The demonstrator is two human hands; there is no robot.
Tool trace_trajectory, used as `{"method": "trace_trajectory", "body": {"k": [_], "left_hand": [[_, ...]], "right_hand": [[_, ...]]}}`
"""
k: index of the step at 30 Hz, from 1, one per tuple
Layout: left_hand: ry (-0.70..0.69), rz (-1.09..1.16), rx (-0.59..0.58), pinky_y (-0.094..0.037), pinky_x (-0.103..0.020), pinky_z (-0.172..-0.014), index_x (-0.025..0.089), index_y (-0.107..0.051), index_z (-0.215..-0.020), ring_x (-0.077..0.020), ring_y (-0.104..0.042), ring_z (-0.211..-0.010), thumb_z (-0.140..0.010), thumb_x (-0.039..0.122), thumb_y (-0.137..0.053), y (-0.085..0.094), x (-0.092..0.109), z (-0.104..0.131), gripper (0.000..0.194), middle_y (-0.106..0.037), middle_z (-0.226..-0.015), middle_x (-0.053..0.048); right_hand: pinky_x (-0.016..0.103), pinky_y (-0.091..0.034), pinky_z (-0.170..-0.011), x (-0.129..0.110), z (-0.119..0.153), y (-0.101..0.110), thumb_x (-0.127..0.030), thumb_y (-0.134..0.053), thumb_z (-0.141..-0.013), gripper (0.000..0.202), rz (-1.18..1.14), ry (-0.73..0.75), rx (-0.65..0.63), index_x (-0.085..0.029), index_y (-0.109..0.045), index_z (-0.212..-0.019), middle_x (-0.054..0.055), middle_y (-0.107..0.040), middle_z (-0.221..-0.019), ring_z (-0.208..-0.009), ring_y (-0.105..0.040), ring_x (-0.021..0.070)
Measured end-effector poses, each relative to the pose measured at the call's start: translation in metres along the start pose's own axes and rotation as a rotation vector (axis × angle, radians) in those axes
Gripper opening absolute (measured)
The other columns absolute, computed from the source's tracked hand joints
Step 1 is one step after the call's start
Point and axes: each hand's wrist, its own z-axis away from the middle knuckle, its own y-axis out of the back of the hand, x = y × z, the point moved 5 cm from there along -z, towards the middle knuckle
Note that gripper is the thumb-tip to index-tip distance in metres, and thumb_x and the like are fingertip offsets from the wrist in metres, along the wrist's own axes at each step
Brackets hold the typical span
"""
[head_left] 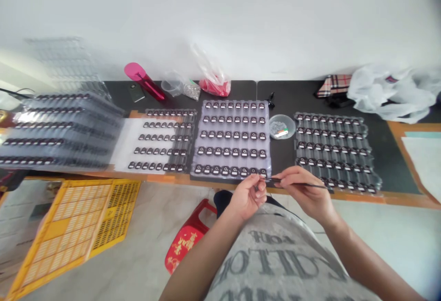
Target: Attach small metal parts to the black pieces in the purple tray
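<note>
My right hand (308, 193) holds a thin dark pen-like tool (303, 183) by its shaft, its tip pointing left. My left hand (248, 195) is closed beside that tip, fingers pinched on something too small to make out. Both hands are at the front edge of the middle tray (234, 143), which bears rows of small black parts with white labels. Right of that tray stands a round clear bowl (281, 127) with small clear pieces and an orange, green and white item. Another tray (344, 151) of black parts lies on the right.
Stacked trays (93, 131) and a partly covered tray (181, 142) fill the left. Behind are a pink object (146, 82), a red bag (215, 86) and white plastic bags (389, 92). Below stand a yellow crate (72, 227) and a red stool (186, 239).
</note>
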Motion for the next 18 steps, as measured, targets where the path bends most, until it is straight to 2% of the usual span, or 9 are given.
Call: {"method": "trace_trajectory", "body": {"k": [8, 18], "left_hand": [[-0.001, 0.009, -0.015, -0.021, -0.017, -0.041, 0.012, -0.058, -0.078, -0.0044, -0.033, -0.044, -0.077, 0.024, -0.057, -0.0028, 0.0007, -0.0015, 0.012, -0.044, -0.057, 0.002], [-0.021, -0.061, -0.016, -0.018, -0.021, -0.041, 0.013, -0.054, -0.074, -0.0049, -0.032, -0.040, -0.077, 0.031, -0.057, -0.0005, -0.0019, -0.0014, 0.018, -0.043, -0.055, 0.003]], "right_hand": [[0.037, -0.055, -0.077, -0.0006, 0.0005, 0.0018, -0.014, -0.057, -0.080, 0.017, 0.009, 0.001, 0.008, -0.025, -0.064, -0.090, 0.007, -0.058, -0.101, -0.090, -0.060, 0.0199], [0.035, -0.055, -0.072, -0.0001, -0.0028, 0.0034, -0.016, -0.058, -0.079, 0.013, -0.051, -0.026, -0.006, -0.024, -0.065, -0.086, 0.007, -0.060, -0.098, -0.085, -0.061, 0.0190]]}}
